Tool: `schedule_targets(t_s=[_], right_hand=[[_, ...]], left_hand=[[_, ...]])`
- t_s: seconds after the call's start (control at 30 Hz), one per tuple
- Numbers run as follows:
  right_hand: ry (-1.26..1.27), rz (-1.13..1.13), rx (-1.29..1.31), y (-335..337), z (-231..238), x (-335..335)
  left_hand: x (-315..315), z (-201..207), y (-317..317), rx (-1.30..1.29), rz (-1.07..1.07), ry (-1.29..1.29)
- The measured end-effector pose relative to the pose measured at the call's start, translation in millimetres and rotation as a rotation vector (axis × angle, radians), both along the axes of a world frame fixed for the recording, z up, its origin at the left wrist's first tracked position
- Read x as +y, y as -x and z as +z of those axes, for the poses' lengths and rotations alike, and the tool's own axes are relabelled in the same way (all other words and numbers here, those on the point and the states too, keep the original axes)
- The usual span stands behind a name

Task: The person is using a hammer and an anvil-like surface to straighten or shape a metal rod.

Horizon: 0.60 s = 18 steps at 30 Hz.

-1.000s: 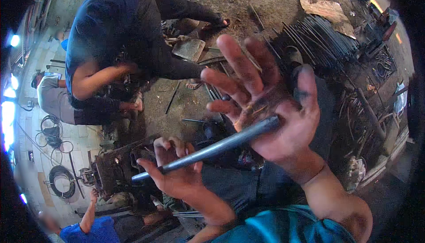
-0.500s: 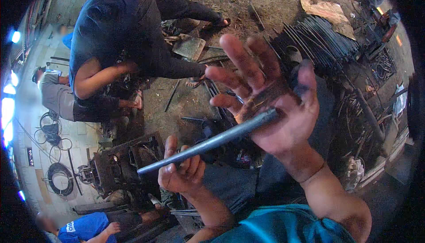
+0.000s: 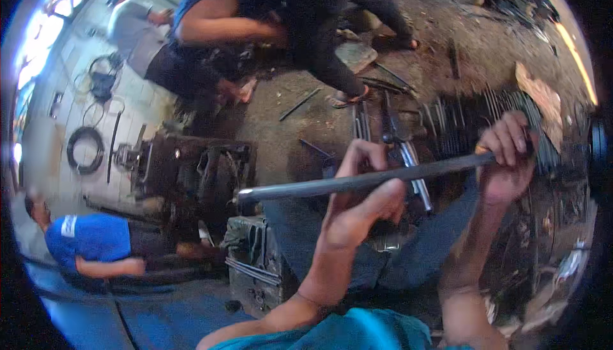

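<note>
A long, round, dark grey metal rod lies nearly level in front of me, its bright cut end toward the left. My left hand holds it near the middle, with curled fingers above and the thumb below. My right hand has its fingers wrapped round the rod's right end, which they hide. Both hands are somewhat blurred. Beyond the rod, between my hands, a shiny metal bar slants over my dark-trousered legs.
A person in dark clothes bends at the far side; another in grey sits beyond. A person in a blue shirt is at the left. Machinery stands left of my hands. Many rods lie at right, and a metal box nearby.
My right hand, which was open with the rod's end across its palm, has turned over and closed round that end. The rod and both hands have shifted right, and the view has swung.
</note>
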State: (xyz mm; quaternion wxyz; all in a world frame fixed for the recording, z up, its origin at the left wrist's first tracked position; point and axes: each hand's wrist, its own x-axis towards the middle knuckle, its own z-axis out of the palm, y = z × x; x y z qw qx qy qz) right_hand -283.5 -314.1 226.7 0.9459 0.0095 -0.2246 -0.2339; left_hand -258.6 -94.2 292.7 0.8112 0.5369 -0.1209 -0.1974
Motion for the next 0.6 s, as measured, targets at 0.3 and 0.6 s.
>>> schedule_targets(t_s=[0.3,0.6], right_hand=[[-0.010,0.041,0.010,-4,-21,-20],[-0.084,0.114,0.110,-11,-31,-18]], left_hand=[[22,3,-1,-0.214,-0.029,-0.009],[58,18,-19,-0.295,0.010,0.677]])
